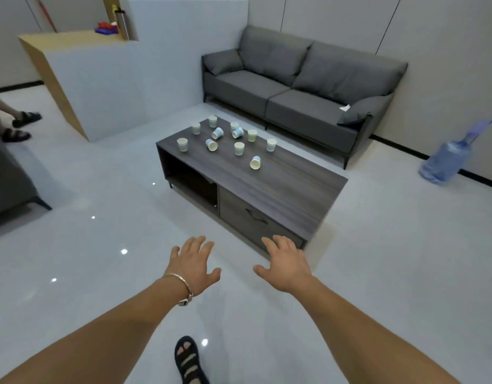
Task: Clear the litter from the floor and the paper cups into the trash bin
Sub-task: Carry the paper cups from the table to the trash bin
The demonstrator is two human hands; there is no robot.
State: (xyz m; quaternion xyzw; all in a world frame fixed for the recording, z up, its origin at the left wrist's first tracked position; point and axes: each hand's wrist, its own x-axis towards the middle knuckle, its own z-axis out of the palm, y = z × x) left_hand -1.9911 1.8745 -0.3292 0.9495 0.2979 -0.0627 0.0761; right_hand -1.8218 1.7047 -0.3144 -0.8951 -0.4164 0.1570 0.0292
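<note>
Both hands are out in front, palms down: the left hand [193, 263], a bracelet [181, 284] at its wrist, has its fingers spread and holds nothing, and the right hand [285, 263] is just as splayed and empty. The right hand's fingertips overlap the near corner of the coffee table [294, 187] in this view; whether they touch it is impossible to say. The paper cups [239, 148] sit well beyond both hands, clustered on the far half of the tabletop, some upright and some tipped on their sides. One tipped cup [255, 162] lies nearest, apart from the rest. The table's open shelf is dark, its contents hard to make out. No trash bin shows in frame. A white scrap [345, 108] rests on the grey sofa [294, 87] by the right cushion. A blue water jug [444, 162] at the right wall is blurred. At the left edge, a seated person's sandalled feet [20, 126] are cut off by the frame. The wearer's own sandalled foot [188, 361] shows at the bottom.
</note>
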